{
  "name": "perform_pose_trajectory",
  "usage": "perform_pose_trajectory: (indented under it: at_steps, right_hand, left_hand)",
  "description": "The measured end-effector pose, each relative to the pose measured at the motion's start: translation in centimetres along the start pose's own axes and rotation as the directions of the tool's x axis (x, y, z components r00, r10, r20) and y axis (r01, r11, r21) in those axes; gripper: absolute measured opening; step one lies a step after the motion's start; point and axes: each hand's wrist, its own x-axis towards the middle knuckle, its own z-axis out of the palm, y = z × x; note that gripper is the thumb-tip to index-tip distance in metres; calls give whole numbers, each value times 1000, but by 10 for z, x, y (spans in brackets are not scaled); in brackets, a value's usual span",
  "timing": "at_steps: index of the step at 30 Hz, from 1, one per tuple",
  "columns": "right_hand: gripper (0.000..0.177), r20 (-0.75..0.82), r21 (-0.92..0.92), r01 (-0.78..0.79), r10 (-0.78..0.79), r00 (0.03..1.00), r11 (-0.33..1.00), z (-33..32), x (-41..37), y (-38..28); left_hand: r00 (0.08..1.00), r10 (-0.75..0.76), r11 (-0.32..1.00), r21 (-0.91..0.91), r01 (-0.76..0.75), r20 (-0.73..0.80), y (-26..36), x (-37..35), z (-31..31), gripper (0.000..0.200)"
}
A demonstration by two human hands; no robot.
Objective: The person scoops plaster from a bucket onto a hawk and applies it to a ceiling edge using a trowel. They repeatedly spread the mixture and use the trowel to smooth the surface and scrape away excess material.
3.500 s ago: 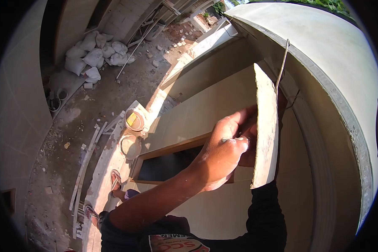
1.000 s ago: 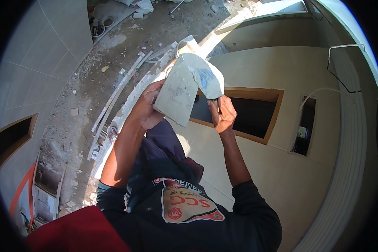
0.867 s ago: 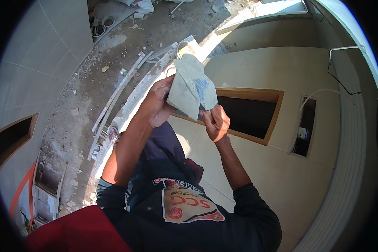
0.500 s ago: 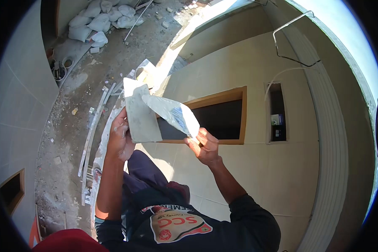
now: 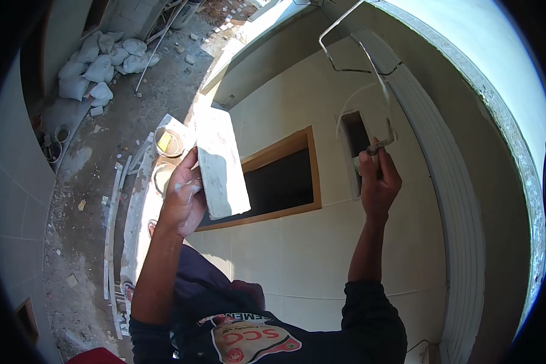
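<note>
My left hand (image 5: 185, 200) grips a flat rectangular board (image 5: 221, 164) from its left edge; whitish paste coats its face and bright sun falls on its upper half. Pale smears show on my left fingers and thumb. Further right, my right hand (image 5: 379, 176) is raised with its fingers closed round the handle of a trowel (image 5: 383, 144). The trowel's blade is seen nearly edge-on, close in front of the wall beside a narrow recess (image 5: 355, 130). My right hand overlaps the lower part of that recess.
A wood-framed opening (image 5: 315, 176) is set in the cream wall (image 5: 309, 249). Buckets, one with a yellow item (image 5: 164, 142), stand behind my left hand. White sacks (image 5: 97, 67) and rubble lie on the ground far below. A bent metal rod (image 5: 330, 57) juts out at upper right.
My right hand has moved the trowel from over the board, up and right to the wall by the recess. The board has turned more upright, and the view has shifted right.
</note>
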Motion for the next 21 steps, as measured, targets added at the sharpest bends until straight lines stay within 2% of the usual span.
perform_pose_trajectory:
  at_steps: [4, 7, 10, 14, 17, 19, 21]
  right_hand:
    - [39, -38, -183, -108, 103, 994, 977, -1, 48, -13]
    - [43, -59, -227, -126, 115, 992, 966, 5, 73, -13]
    - [46, -97, -273, -61, 36, 995, 960, 3, 85, -6]
    - [44, -125, -225, -79, 52, 991, 971, -8, 70, -10]
    - [41, -147, -218, -5, -27, 989, 976, -18, 55, -20]
    - [37, -152, -81, -104, 91, 984, 991, -23, 44, -42]
    - [37, -179, -89, -92, 74, 981, 992, -27, 34, -54]
  left_hand:
    - [1000, -10, 997, -75, 11, 13, -20, -13, -18, 68]
    - [1000, -25, 995, -94, 24, -8, -26, -32, -26, 66]
    - [997, -25, 997, -68, 20, -70, -28, -46, -32, 64]
    - [991, -6, 998, -65, -2, -132, -24, -55, -33, 64]
    - [991, -20, 998, -64, 11, -136, -17, -54, -25, 67]
    - [993, -13, 998, -66, 5, -121, -15, -51, -17, 68]
    - [997, -2, 998, -62, -2, -78, -15, -47, -13, 69]
